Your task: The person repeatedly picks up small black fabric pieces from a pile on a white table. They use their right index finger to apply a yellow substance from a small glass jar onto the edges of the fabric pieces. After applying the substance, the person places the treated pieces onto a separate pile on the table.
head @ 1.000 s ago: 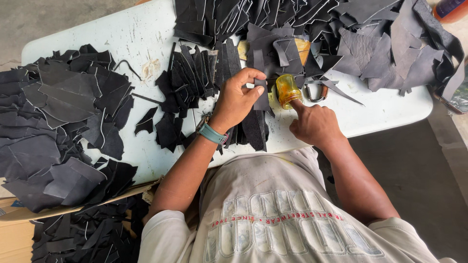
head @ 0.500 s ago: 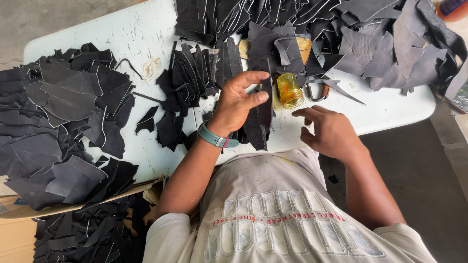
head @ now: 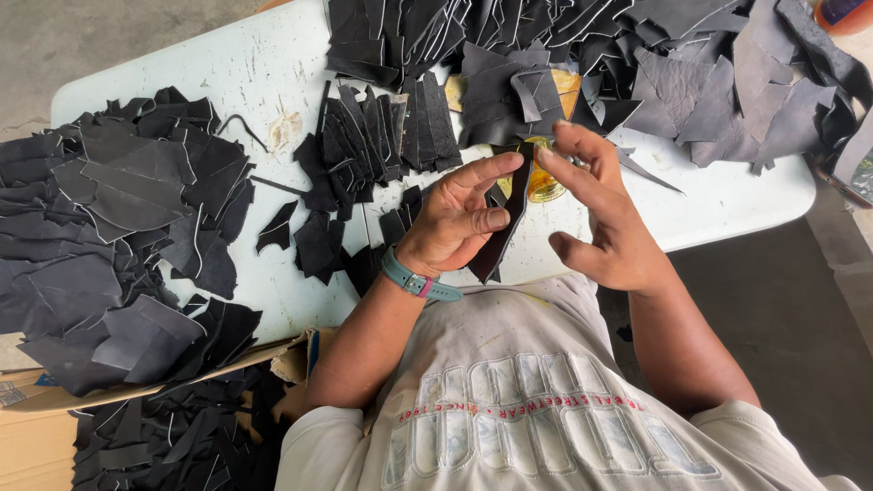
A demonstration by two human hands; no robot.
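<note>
Strip [head: 506, 218] in my left hand [head: 455, 218]: black leather, matt, smooth face, raw cut edges. My right hand [head: 600, 209] fingertips touch its top edge. Piles [head: 118, 236] on table [head: 264, 73]: same matt black leather, some greyer and slightly grainy, pale edges showing. Table: white plastic, scuffed, stained, dull. Jar [head: 546, 182] behind strip: amber, glossy, glass or clear plastic, can't tell. My wristband [head: 418, 284]: teal, rubbery, matt. Shirt [head: 527, 400]: grey cotton cloth, worn print. Box [head: 36, 436]: brown cardboard, rough. Floor [head: 55, 45]: grey concrete.

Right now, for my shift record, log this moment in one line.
left hand: holds black leather strip | right hand: fingers at strip top | white table: leather piles
</note>
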